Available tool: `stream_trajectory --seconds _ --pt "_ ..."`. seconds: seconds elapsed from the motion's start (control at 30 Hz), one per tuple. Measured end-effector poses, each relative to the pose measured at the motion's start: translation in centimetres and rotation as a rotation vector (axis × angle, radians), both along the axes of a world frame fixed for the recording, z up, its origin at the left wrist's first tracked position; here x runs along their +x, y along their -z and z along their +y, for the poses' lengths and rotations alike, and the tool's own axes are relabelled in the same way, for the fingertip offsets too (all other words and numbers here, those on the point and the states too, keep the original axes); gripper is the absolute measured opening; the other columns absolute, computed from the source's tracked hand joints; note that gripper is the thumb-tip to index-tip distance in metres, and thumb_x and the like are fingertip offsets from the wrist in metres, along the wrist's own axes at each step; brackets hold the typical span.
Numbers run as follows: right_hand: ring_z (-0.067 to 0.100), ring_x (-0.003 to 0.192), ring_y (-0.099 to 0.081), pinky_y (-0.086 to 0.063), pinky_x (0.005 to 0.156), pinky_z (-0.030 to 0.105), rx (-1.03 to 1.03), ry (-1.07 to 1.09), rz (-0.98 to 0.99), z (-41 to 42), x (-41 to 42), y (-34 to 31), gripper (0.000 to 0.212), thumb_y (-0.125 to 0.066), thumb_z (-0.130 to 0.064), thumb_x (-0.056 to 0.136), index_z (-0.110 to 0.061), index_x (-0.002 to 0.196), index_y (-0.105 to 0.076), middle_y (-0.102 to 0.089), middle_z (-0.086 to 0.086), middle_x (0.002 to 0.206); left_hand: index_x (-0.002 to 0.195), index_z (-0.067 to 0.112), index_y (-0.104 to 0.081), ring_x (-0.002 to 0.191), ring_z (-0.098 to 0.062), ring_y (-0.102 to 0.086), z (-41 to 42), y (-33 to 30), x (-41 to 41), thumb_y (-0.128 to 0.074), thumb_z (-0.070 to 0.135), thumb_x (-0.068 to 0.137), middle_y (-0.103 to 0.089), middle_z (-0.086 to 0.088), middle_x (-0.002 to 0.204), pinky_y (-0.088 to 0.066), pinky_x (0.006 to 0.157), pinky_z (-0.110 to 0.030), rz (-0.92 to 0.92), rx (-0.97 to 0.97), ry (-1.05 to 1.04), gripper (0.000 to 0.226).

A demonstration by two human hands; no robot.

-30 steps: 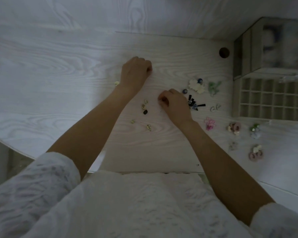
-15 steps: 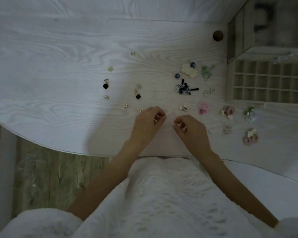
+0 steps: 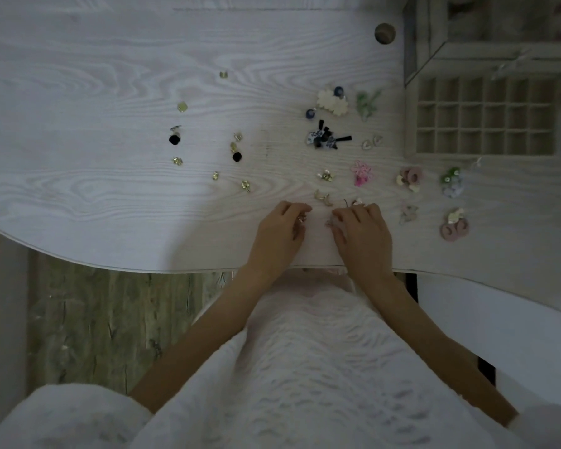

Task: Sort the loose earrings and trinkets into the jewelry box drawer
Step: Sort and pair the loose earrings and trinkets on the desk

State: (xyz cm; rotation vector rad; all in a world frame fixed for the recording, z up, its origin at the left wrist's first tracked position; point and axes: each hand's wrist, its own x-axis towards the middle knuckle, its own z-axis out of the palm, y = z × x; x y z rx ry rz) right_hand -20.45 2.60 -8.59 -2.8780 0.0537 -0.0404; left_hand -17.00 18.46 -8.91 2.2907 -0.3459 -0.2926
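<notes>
Head view, the only one: both hands are down at the near edge of the table, side by side, well short of the jewelry box drawer, which sits pulled out with its grid of little compartments looking bare. The left hand has its fingers curled in, and there's a glint of something small at the fingertips, so it looks to be pinching a tiny earring, though it's too small to be sure. The right hand is curled too, fingertips on a pale trinket; whether it actually holds it, I cannot tell.

Between the hands and the drawer lie the bigger pieces: a pink flower earring, pink hoop earrings nearest the drawer's front, a white flower piece and a black tassel cluster farther over. Gold studs are scattered far from the drawer.

These look featherlight, hard and slippery: fingertip work, I'd say, gripping each by its solid body rather than a thin hook or post, which could bend. Nothing sorted yet, by my read.
</notes>
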Motion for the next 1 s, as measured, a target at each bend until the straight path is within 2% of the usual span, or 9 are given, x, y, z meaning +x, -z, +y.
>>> stream_trajectory --seconds 0.1,0.17,0.3,0.5,0.6,0.7,0.83,0.9,1.0 --pt "0.028 0.08 -0.056 -0.042 0.073 0.03 0.021 0.036 0.014 0.5 0.1 -0.2 0.008 -0.063 -0.017 0.081 -0.009 0.081 -0.066 -0.064 0.007 0.073 0.105 0.009 -0.063 0.082 -0.018 -0.062 -1.0 0.0 -0.3 -0.061 -0.002 0.078 -0.066 -0.006 0.093 -0.052 0.073 -0.029 0.002 -0.02 -0.034 0.029" --pt "0.029 0.079 -0.059 -0.047 0.069 0.031 0.05 0.042 0.035 1.0 0.2 -0.5 0.005 -0.069 -0.013 0.077 -0.008 0.078 -0.067 -0.065 0.006 0.071 0.105 0.009 -0.063 0.083 -0.019 -0.062 -1.5 0.1 -0.5 -0.062 -0.002 0.078 -0.068 -0.006 0.091 -0.053 0.074 -0.034 0.015 -0.033 -0.055 0.029" --pt "0.029 0.087 -0.058 -0.051 0.072 0.035 0.12 0.043 0.159 1.8 0.4 -0.8 0.005 -0.067 -0.013 0.082 -0.01 0.085 -0.069 -0.068 0.006 0.077 0.106 0.008 -0.063 0.085 -0.021 -0.063 -1.6 0.2 -0.6 -0.062 -0.002 0.078 -0.068 -0.008 0.093 -0.054 0.076 -0.037 0.045 -0.071 -0.073 0.029" --pt "0.028 0.1 -0.056 -0.047 0.079 0.035 0.196 0.088 0.199 1.9 0.4 -1.7 0.013 -0.062 -0.018 0.087 -0.012 0.098 -0.068 -0.069 0.006 0.089 0.105 0.01 -0.065 0.083 -0.014 -0.063 -0.9 -0.5 -0.5 -0.063 0.0 0.08 -0.067 -0.005 0.098 -0.054 0.077 -0.029 0.148 -0.133 -0.114 0.027" --pt "0.023 0.093 -0.054 -0.039 0.073 0.027 0.258 0.069 0.148 1.3 0.7 -3.0 0.019 -0.062 -0.017 0.087 -0.014 0.105 -0.064 -0.067 0.001 0.093 0.102 0.014 -0.066 0.079 -0.008 -0.061 1.1 -2.0 0.6 -0.061 0.005 0.083 -0.068 0.0 0.096 -0.052 0.074 -0.018 0.221 -0.161 -0.133 0.021" --pt "0.019 0.086 -0.053 -0.032 0.073 0.019 0.307 -0.003 0.095 1.6 2.0 -4.2 0.02 -0.06 -0.018 0.089 -0.016 0.108 -0.062 -0.065 -0.001 0.092 0.098 0.016 -0.067 0.075 -0.004 -0.059 4.9 -3.7 2.2 -0.061 0.011 0.086 -0.069 0.004 0.091 -0.05 0.067 -0.016 0.072 -0.143 -0.118 0.015" --pt "0.019 0.088 -0.053 -0.03 0.076 0.018 0.332 -0.162 0.077 3.8 5.9 -4.6 0.026 -0.057 -0.017 0.09 -0.013 0.115 -0.058 -0.064 0.002 0.094 0.093 0.019 -0.069 0.078 -0.008 -0.06 10.7 -4.1 4.7 -0.058 0.016 0.086 -0.071 0.005 0.087 -0.046 0.069 -0.02 -0.255 0.04 -0.261 0.014" --pt "0.02 0.088 -0.053 -0.032 0.076 0.02 0.322 -0.222 0.074 5.6 8.7 -4.2 0.029 -0.056 -0.016 0.09 -0.012 0.119 -0.056 -0.064 0.003 0.094 0.093 0.021 -0.069 0.08 -0.014 -0.062 13.4 -3.6 6.2 -0.056 0.019 0.086 -0.071 0.003 0.086 -0.047 0.069 -0.026 -0.278 0.135 -0.359 0.016" --pt "0.025 0.093 -0.053 -0.035 0.077 0.025 0.284 -0.27 0.073 8.0 13.7 -2.8 0.029 -0.055 -0.012 0.089 -0.01 0.118 -0.056 -0.063 0.008 0.099 0.096 0.021 -0.069 0.085 -0.02 -0.061 16.2 -2.6 9.1 -0.056 0.023 0.085 -0.07 0.0 0.091 -0.042 0.07 -0.028 -0.159 0.182 -0.472 0.017"
